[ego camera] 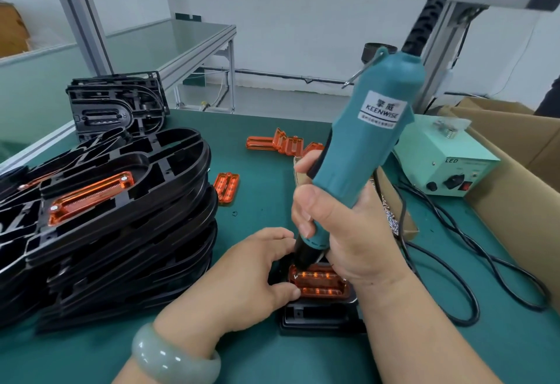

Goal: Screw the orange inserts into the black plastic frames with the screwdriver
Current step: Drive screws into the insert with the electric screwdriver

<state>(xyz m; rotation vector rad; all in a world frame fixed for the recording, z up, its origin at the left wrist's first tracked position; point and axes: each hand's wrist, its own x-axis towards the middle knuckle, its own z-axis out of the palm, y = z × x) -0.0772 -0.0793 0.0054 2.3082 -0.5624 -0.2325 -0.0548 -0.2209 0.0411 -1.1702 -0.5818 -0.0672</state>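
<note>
Low in the centre of the frame, the right hand (348, 226) is wrapped around the lower barrel of a teal electric screwdriver with a white label (372, 129). The tool stands nearly upright, leaning to the upper right. Its black nose comes down on the upper left corner of a translucent orange plastic insert (321, 283). The orange insert sits in a small black plastic frame (318, 314) lying on the green-topped table (266, 202).

The left hand (251, 271), with a pale green bangle (169, 359) on its wrist, comes in from the lower left and pinches the left end of the orange insert. Its thumb is on the near edge and its curled fingers are on the far edge, beside the screwdriver's nose.

A tall stack of oval black frames (121, 232) fills the left of the frame, and the top one has a long orange insert fixed in it (91, 195). A second pile of black frames (118, 105) stands behind it at upper left. Loose orange inserts (285, 142) lie in the centre, behind the hands, with one more (226, 186) just beside the stack.

At right is a pale green power box with knobs (439, 159). Black cables (454, 262) trail from it across the table, next to a brown cardboard box (515, 171).
</note>
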